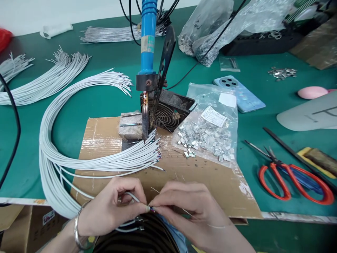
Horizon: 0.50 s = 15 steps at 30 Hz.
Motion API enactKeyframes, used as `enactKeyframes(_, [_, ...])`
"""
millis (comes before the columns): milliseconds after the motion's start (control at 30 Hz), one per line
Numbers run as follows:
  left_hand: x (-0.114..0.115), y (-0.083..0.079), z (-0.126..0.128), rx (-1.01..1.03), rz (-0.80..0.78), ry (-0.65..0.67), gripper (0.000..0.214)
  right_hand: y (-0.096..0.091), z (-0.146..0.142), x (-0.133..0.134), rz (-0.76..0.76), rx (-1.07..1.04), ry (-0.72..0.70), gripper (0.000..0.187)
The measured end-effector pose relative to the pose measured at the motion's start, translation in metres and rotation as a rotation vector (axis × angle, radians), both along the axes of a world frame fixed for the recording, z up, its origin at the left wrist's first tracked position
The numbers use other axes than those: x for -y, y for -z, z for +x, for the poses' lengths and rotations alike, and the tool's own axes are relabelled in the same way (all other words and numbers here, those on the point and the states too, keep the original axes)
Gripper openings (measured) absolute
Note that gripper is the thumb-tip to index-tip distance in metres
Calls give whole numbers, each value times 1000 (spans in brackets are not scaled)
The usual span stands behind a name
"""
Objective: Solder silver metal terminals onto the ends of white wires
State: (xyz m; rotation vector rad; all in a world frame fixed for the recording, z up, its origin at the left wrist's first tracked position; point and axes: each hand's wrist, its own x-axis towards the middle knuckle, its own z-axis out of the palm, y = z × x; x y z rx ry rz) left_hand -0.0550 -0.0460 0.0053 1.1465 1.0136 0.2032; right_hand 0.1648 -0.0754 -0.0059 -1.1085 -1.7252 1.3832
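Note:
My left hand [116, 207], with a metal bangle at its wrist, pinches a white cable [132, 196] near its end. Fingertips of my right hand [188, 207] close on the small coloured wires [152, 209] at that end, touching my left fingertips. A thin pale strand [216, 226], perhaps solder wire, runs through my right hand. Below hang cables with small metal connectors [141, 228] on their ends. A big bundle of white cables [48, 154] curves round to the left, its cut ends lying under the upright blue soldering iron [148, 42].
Under the iron lies a cardboard sheet [210, 189]. Behind it stands a small fan [168, 112]. A bag of metal connector shells [210, 137] and a phone [240, 93] lie right of it. Orange-handled scissors [292, 175] rest at right, more cable bundles [50, 82] at left.

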Motion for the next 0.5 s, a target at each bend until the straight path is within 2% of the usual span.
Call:
enactKeyframes(133, [-3,-6,1,-25,120,138,21,4,4,-8,-118,-49,-121,19])
enactKeyframes(200, [-2,-6,2,-41,150,153,21,8,3,-10,-248,-160,-96,13])
enactKeyframes(333, [4,0,4,-69,174,-45,24,20,-2,-7,-501,-366,105,11])
enactKeyframes(400, [8,3,5,-82,226,-150,26,24,-6,-3,-535,-425,195,13])
enactKeyframes(500, [12,6,6,-109,306,-212,26,27,-15,4,-544,-503,284,12])
